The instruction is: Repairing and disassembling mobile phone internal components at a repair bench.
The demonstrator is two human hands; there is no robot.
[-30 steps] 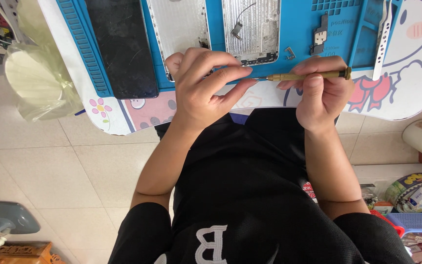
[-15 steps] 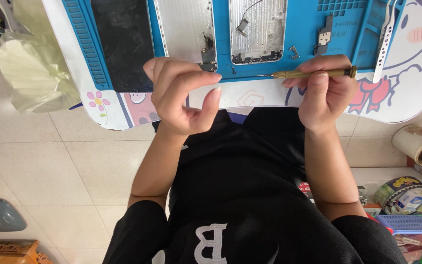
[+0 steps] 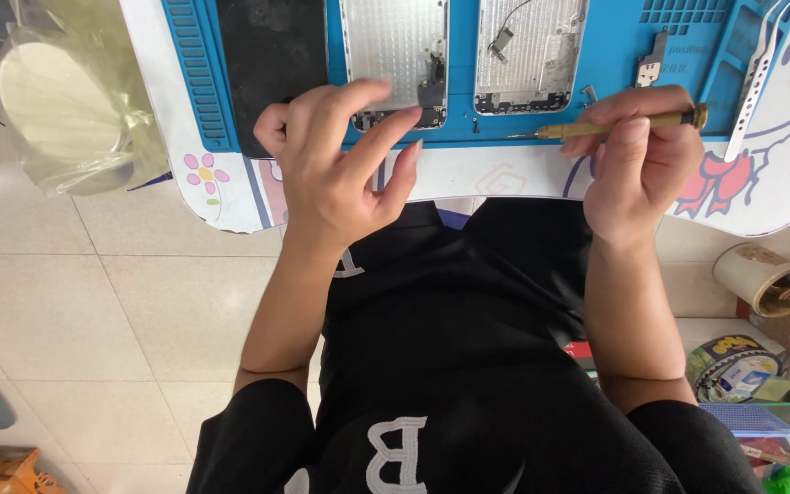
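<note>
Brass-coloured screwdriver (image 3: 619, 124) held level in right hand (image 3: 642, 165): thumb and fingers closed round the handle, fine tip pointing left, over the near edge of the blue work mat (image 3: 614, 41). Tip ends just short of the lower edge of the right-hand metal phone housing (image 3: 530, 55).

Left hand (image 3: 336, 165) spread open, fingers fanned and slightly curled, holding nothing that can be seen. Fingertips (image 3: 372, 87) sit over the lower end of the left-hand metal phone housing (image 3: 393, 46); contact probable, cannot confirm from this angle. Thumb side lies over the bottom edge of a black screen panel (image 3: 258, 55), which lies flat on the mat just left of that housing.

Both housings lie side by side, inner faces up. Small loose metal part (image 3: 651, 62) right of them on the mat. Tweezers (image 3: 756, 78) at the mat's right edge. Mat rests on a white table with cartoon print (image 3: 779, 174). Plastic-wrapped pale round object (image 3: 66, 101) stands left of the table.
</note>
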